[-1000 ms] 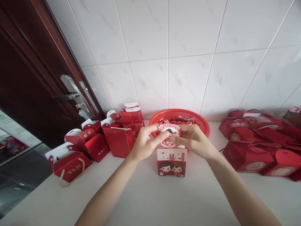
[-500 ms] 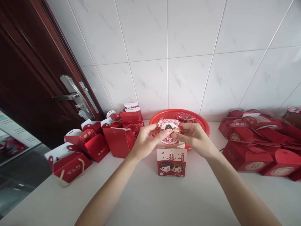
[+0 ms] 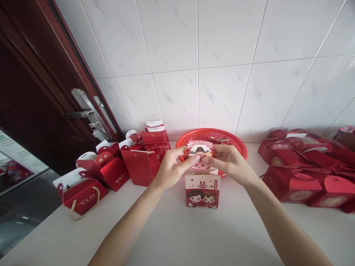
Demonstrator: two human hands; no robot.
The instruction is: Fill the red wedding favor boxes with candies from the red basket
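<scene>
Both hands hold a cartoon-printed paper card, white and red with a figure in a black hat. My left hand grips its left side, thumb across the front. On the other side my right hand grips it the same way, and the thumb tips nearly meet at its middle. Just below and nearer to me stands a small gift box, upright, its front showing two cartoon faces and its top flaps raised. Behind the card sits a red plastic basket holding small wrapped items, partly hidden by my hands.
Several red gift boxes stand at the left, one with a rope handle. More red boxes crowd the right side of the white table. A tiled wall rises behind, and a dark door is at the left.
My thumbs have slid slightly down and together on the card, so the figure's face and hat show more. Both hands stay in nearly the same place; the boxes have not moved.
</scene>
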